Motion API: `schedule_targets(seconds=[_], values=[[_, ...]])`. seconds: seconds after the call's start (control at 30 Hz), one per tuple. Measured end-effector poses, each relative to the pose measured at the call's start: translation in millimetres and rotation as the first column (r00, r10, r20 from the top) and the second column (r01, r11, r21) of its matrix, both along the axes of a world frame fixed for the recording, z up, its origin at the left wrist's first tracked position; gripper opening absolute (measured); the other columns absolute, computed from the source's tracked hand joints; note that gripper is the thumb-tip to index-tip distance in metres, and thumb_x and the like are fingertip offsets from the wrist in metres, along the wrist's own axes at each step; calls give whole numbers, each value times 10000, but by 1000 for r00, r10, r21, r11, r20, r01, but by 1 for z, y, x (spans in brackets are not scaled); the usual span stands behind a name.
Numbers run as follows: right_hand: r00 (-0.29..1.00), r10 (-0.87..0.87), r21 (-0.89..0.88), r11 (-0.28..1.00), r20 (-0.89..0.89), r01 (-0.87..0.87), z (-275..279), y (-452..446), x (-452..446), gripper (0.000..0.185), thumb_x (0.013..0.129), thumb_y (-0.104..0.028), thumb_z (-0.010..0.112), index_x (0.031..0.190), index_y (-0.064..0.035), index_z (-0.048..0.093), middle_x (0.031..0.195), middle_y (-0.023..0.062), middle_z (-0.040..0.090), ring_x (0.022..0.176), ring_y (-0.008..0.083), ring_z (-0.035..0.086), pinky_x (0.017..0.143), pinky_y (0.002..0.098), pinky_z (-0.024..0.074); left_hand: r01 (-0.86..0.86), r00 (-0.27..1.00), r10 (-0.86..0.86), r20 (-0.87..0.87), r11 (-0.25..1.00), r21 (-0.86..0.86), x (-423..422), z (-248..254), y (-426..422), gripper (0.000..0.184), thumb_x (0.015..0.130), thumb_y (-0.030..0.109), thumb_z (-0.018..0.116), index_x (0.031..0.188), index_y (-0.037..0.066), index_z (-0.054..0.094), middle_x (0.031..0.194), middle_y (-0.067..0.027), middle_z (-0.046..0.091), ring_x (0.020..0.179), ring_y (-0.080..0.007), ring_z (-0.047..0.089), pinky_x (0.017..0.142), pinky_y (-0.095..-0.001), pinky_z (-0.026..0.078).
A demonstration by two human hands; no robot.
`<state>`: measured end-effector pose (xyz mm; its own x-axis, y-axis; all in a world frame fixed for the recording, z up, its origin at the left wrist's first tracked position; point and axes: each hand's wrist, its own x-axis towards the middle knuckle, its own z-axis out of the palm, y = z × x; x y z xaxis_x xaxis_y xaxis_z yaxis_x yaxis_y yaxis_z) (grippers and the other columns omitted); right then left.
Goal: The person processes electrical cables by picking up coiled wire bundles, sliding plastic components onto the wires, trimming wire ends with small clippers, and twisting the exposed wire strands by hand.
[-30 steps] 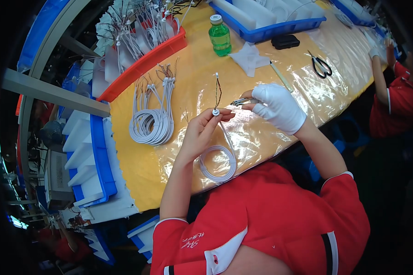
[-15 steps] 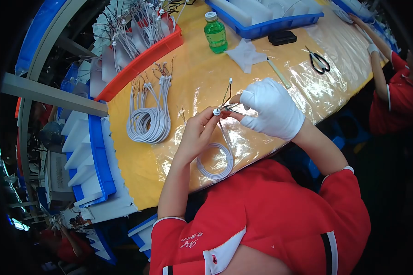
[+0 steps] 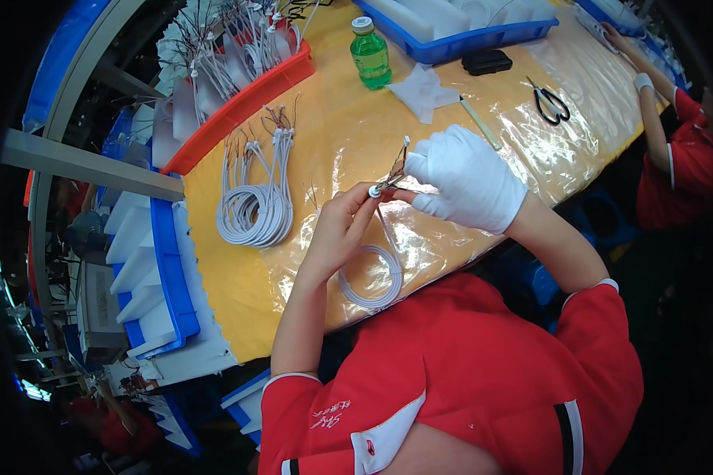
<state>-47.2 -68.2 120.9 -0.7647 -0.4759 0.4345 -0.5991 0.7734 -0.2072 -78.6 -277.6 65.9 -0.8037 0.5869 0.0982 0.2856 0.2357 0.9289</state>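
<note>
My left hand (image 3: 343,228), bare, pinches the end of a grey cable at a small white round fitting (image 3: 375,191). From there the cable runs down to a loose coil (image 3: 371,304) by the table's near edge. Thin dark wires with a white connector (image 3: 406,141) stick up above the fitting. My right hand (image 3: 469,180), in a white glove with bare fingertips, is closed on a slim metal tool (image 3: 391,183) that looks like tweezers. Its tips are among the wires beside the fitting. The right fingertips are partly hidden.
Bundled grey cables (image 3: 255,218) lie left on the yellow table. Behind are a red bin (image 3: 242,107) of cables, a green bottle (image 3: 371,57), a blue tray (image 3: 451,52), a black case (image 3: 487,62), scissors (image 3: 550,103) and a pen (image 3: 480,123). A co-worker (image 3: 685,158) sits right.
My right hand has turned slightly, and the metal tool now points more upright along the wires. The wires and their connector have tilted right. My left hand keeps its hold on the cable.
</note>
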Motion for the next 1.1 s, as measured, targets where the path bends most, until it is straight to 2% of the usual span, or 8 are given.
schedule_targets(seconds=[0.33, 0.43, 0.5, 0.67, 0.83, 0.87, 0.93, 1.1], values=[[999, 35, 195, 980, 18, -38, 9, -4, -9, 234, 800, -307, 619, 806, -75, 592, 712, 82, 585, 701, 256, 596, 645, 369, 446, 13, 999, -13, 31, 1000, 28, 0, -1, 2, 215, 931, 64, 432, 1051, -12, 593, 908, -96, 667, 885, -158, 626, 787, -262, 456], [987, 18, 28, 999, 162, -23, -6, -2, -11, 203, 778, -237, 651, 854, -53, 613, 727, 95, 575, 699, 250, 572, 650, 359, 440, 10, 980, -38, 195, 990, 144, -1, -4, 0, 237, 947, 75, 407, 1077, -31, 574, 974, -97, 657, 986, -168, 606, 875, -276, 437], [926, 77, -507, 852, 370, 132, -30, 1, -13, 234, 812, -206, 635, 937, -11, 609, 777, 130, 610, 696, 256, 596, 643, 327, 458, 12, 976, -48, 213, 985, 169, -3, -2, -1, 243, 952, 82, 401, 1087, -35, 566, 1001, -106, 648, 999, -168, 599, 888, -281, 431], [864, -173, -451, 795, 473, 406, -67, 16, -9, 267, 813, -193, 635, 969, 21, 603, 795, 146, 618, 708, 263, 610, 645, 322, 467, -15, 961, -46, 271, 975, 220, -1, -4, -2, 236, 951, 109, 435, 1069, -37, 577, 993, -113, 647, 990, -174, 597, 908, -280, 415], [900, -352, -56, 924, 256, 377, -82, 31, -1, 221, 762, -140, 652, 931, -1, 626, 853, 142, 632, 803, 303, 603, 722, 364, 470, 9, 995, -20, 101, 994, 107, 0, -7, -5, 223, 941, 88, 439, 1070, 0, 599, 1013, -81, 651, 990, -172, 588, 883, -285, 414], [902, -348, -53, 926, 256, 373, -84, 31, -1, 221, 762, -140, 652, 931, -1, 626, 853, 142, 632, 803, 303, 603, 722, 364, 470, 4, 995, -15, 103, 994, 109, 1, -6, -6, 223, 941, 88, 439, 1070, 0, 599, 1013, -81, 651, 990, -172, 588, 883, -285, 414], [943, -309, -219, 919, 120, 329, -88, 30, 0, 191, 753, -120, 652, 913, -15, 637, 855, 137, 632, 831, 298, 599, 743, 361, 465, -41, 954, -20, -300, 979, -198, 2, 0, -8, 232, 918, 51, 451, 1072, 59, 624, 1022, -44, 655, 943, -183, 584, 838, -298, 407], [954, -200, -340, 901, 222, 268, -76, 6, 7, 188, 759, -75, 637, 934, -7, 636, 889, 131, 632, 831, 289, 601, 758, 352, 468, -61, 893, -24, -449, 983, -174, 7, -1, -9, 244, 904, 41, 464, 1073, 86, 634, 1035, -32, 653, 905, -191, 576, 813, -302, 400]])
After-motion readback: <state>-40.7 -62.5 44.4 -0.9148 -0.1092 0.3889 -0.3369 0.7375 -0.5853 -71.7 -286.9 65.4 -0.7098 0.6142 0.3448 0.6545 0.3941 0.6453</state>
